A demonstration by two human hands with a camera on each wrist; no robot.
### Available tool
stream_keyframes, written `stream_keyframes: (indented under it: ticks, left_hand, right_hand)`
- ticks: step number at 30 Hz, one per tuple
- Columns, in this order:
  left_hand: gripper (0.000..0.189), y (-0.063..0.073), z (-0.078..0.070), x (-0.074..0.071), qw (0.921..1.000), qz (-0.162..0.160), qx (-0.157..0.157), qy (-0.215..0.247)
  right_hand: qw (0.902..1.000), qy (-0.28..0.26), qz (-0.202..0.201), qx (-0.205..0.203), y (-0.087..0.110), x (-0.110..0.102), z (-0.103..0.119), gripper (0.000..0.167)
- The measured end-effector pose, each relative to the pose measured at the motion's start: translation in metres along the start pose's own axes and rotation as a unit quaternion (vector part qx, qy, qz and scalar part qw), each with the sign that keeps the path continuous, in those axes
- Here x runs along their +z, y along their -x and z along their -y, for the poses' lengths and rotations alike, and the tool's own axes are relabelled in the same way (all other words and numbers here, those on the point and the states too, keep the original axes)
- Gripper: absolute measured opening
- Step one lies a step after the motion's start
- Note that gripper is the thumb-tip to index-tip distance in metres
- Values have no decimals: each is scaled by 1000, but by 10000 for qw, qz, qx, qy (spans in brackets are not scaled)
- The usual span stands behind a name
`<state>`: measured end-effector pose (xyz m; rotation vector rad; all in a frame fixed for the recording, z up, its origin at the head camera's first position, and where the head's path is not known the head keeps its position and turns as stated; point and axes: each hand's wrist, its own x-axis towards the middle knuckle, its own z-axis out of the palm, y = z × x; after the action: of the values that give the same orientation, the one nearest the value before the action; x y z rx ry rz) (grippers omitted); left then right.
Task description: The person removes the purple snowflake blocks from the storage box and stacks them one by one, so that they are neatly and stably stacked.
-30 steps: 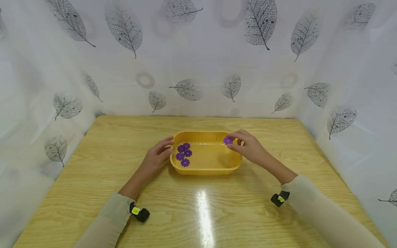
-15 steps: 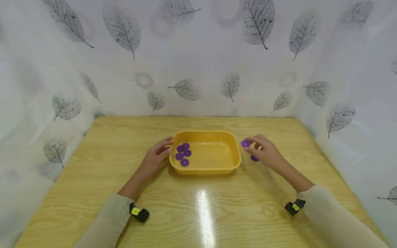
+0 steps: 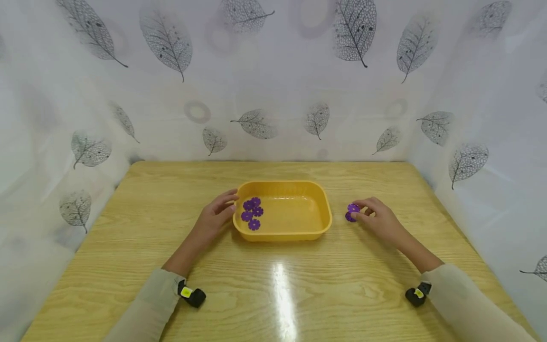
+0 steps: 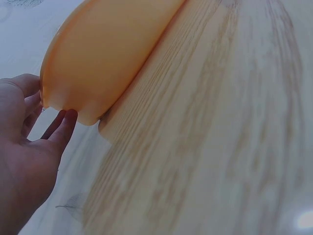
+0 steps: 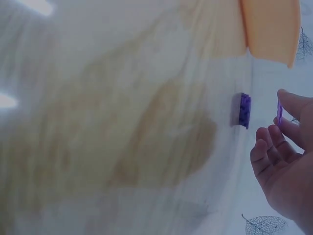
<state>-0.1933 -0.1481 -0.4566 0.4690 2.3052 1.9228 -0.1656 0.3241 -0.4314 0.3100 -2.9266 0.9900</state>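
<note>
In the head view, a yellow plastic basin (image 3: pixel 295 216) sits on the table with several purple flower-shaped discs (image 3: pixel 254 224) lying in its left end. My left hand (image 3: pixel 215 216) rests its fingertips against the basin's left end; the left wrist view shows thumb and fingers touching the wall (image 4: pixel 98 63). To the right of the basin, my right hand (image 3: pixel 382 223) pinches one purple flower disc (image 3: pixel 353 207) between thumb and finger. Just below that disc is a small stack of purple flower discs (image 3: pixel 350 217) on the table. In the right wrist view a gap separates the held disc (image 5: pixel 279 112) from the stack (image 5: pixel 245 111).
The light wood table (image 3: pixel 239 285) runs back to a white curtain (image 3: pixel 273 85) printed with grey leaves, which also hangs at both sides. A bright reflection lies on the table in front of the basin.
My right hand has moved from over the basin's right end out to the right and down, carrying the purple disc to just above the stack. My left hand and the basin have stayed put.
</note>
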Motion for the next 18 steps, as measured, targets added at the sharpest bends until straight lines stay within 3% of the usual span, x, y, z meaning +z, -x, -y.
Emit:
stream_keyframes:
  ticks: [18]
  left_hand:
    - [39, 0, 0, -1, 10000, -2, -34, -24]
  right_hand:
    - [9990, -37, 443, 99, -2, 4, -14, 46]
